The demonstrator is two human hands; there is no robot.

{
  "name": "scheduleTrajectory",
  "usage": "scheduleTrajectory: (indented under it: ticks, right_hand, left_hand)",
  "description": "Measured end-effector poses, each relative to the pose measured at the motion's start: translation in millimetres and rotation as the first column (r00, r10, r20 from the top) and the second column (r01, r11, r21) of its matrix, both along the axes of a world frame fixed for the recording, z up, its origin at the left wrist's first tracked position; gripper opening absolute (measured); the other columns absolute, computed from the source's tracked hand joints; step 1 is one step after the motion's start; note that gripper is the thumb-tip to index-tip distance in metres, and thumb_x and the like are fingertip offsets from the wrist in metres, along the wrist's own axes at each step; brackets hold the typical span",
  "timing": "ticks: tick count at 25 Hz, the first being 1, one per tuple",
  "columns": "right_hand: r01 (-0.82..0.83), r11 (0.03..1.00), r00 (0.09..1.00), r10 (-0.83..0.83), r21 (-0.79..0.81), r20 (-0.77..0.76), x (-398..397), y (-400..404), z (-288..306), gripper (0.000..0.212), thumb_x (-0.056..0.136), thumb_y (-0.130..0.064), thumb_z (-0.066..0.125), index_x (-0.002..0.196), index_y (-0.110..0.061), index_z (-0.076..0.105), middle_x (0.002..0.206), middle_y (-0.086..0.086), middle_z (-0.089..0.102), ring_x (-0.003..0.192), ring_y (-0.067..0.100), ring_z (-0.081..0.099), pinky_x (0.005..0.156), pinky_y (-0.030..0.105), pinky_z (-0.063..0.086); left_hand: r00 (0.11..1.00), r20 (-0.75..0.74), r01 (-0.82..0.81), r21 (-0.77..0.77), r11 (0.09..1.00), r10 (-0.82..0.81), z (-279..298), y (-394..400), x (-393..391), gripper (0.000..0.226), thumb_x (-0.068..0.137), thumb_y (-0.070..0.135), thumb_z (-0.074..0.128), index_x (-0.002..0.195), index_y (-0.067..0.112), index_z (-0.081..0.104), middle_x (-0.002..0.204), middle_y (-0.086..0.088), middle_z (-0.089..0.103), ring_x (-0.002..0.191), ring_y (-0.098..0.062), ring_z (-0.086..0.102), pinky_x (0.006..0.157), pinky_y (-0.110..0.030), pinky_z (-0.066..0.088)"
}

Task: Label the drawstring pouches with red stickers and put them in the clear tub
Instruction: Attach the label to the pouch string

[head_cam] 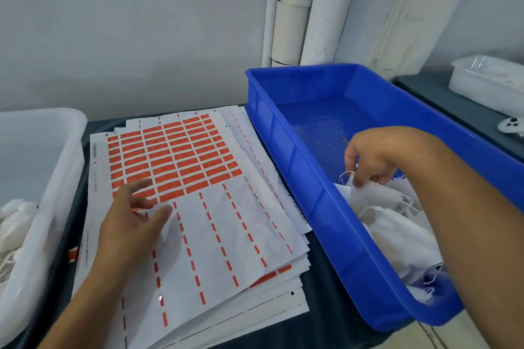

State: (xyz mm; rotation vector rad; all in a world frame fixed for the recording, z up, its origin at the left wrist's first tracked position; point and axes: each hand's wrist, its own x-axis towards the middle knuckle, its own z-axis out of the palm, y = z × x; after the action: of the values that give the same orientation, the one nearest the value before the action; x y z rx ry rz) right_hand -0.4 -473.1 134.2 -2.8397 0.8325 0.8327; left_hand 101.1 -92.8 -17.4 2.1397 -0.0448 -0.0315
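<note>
- A white, soft fabric drawstring pouch point(365, 193) was pinched at its top edge by the right hand point(368, 156), fingers curled onto the cloth, inside the blue rectangular plastic crate point(306, 178); it lay on a heap of like white pouches point(402, 235) at the crate's near end.
- The left hand point(133, 218) was held over the top white sheet of red rectangular stickers point(175, 156), fingers spread and relaxed, nothing held; contact with the sheet could not be told.
- Step judged: a fresh pouch being picked up, a sticker not yet peeled.
- Next move judged to call for lifting one pouch clear of tangled strings, then peeling a sticker from the nearest remaining row.
- The clear plastic tub point(56, 150) was noted at the left, some white pouches already inside.
- The sheets were stacked on a dark tabletop point(320, 292), between tub and crate.
- Behind: a pale wall point(127, 22), white rolled tubes point(295, 8), a second clear container point(487, 82), a white controller point(511, 125).
</note>
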Motion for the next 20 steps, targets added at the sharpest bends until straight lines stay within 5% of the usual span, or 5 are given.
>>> scheduleTrajectory:
  ticks: [8,16,20]
  right_hand:
    - [-0.020,0.977,0.999,0.026,-0.213,0.025,0,11,3,0.011,0.094,-0.019,0.065,0.101,-0.015,0.073,0.086,0.006,0.078,0.079,0.022,0.076,0.077,0.033,0.062]
    - [-0.006,0.944,0.951,0.107,-0.331,0.290,0,4,-7,0.010,0.098,-0.027,0.059,0.096,-0.026,0.069,0.093,0.001,0.067,0.082,0.024,0.064,0.070,0.036,0.056]
    - [-0.002,0.976,0.949,0.070,-0.216,0.308,0,2,-18,0.015,0.097,-0.026,0.061,0.108,-0.022,0.070,0.113,0.002,0.068,0.099,0.027,0.065,0.083,0.040,0.057]
  left_hand:
    - [1.000,0.011,-0.002,-0.013,1.000,0.002,-1,0,0,0.060,0.085,0.034,0.080,0.133,0.042,0.044,0.111,0.007,0.060,0.075,-0.014,0.062,0.051,-0.022,0.048]
    - [1.000,0.010,-0.008,-0.018,1.000,0.008,-1,0,1,0.061,0.085,0.034,0.079,0.135,0.039,0.044,0.112,0.008,0.059,0.074,-0.013,0.060,0.051,-0.022,0.047]
    - [1.000,0.010,-0.006,-0.023,1.000,0.006,-1,-1,0,0.059,0.086,0.034,0.078,0.135,0.040,0.045,0.112,0.008,0.059,0.074,-0.014,0.061,0.049,-0.020,0.047]
